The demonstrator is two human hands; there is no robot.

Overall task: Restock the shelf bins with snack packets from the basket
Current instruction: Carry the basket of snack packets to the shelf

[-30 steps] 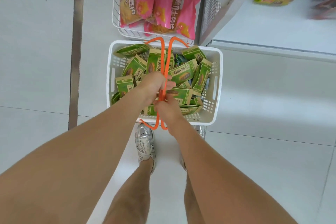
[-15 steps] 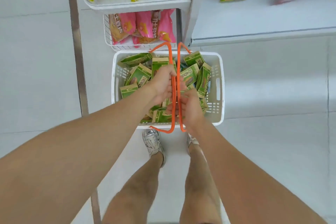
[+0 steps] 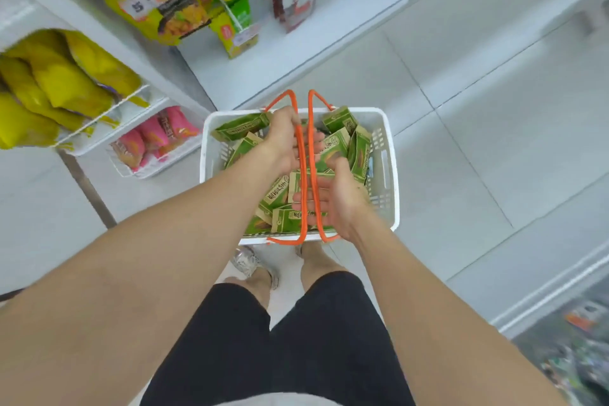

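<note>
Basket (image 3: 392,175): white plastic with slotted walls, low in the aisle in front of the person's feet; I cannot tell whether it rests on the floor (image 3: 461,142).
Handles (image 3: 298,155): two thin orange loops, raised and running side by side over the middle of the basket.
Snack packets (image 3: 336,145): a loose heap filling the basket; flat pouches in green and kraft-brown, each with a brown oval picture and printed characters, lying tilted at all angles.
Left hand (image 3: 281,138): over the far half of the basket with its back up; the left handle crosses in front of it.
Left fingertips (image 3: 319,138): close together and lightly bent, showing past the handles and pinching nothing.
Right hand (image 3: 342,198): over the near half of the basket, palm turned inward.
Right fingers (image 3: 296,199): straight and side by side, reaching leftward beneath both handles.
Wire bins (image 3: 99,115): on the left, the upper holding yellow bags (image 3: 62,82), the lower pink packets (image 3: 155,138).
Shelf (image 3: 296,53): white, behind the basket, carrying blurred mixed bags.
</note>
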